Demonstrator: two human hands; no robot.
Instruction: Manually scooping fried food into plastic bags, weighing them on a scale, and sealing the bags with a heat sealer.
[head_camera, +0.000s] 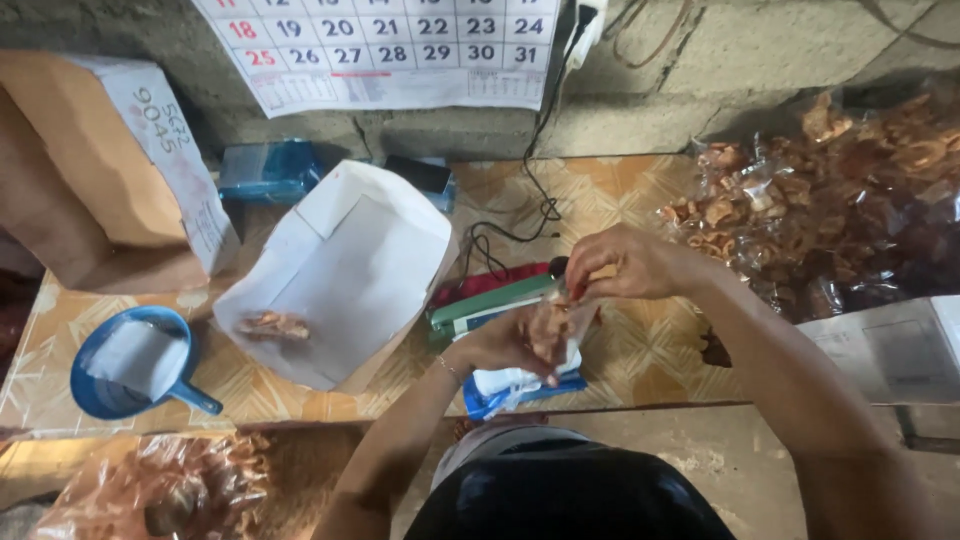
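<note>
Your left hand (505, 345) is cupped shut around the body of a small clear bag (550, 325) of brown fried snacks, holding it above the table edge. Your right hand (625, 265) pinches the bag's open top between closed fingertips. You look to be at the gathering step: the mouth of the bag is being drawn flat before closing. Just behind the bag lies a green and red heat sealer (490, 300), so the next move probably calls for laying the mouth flat and keeping the snacks below that line. To your left sits a white paper box (350, 270) with a few snacks in it, then a blue scoop (130, 365). A heap of filled bags (830, 200) lies on your right.
</note>
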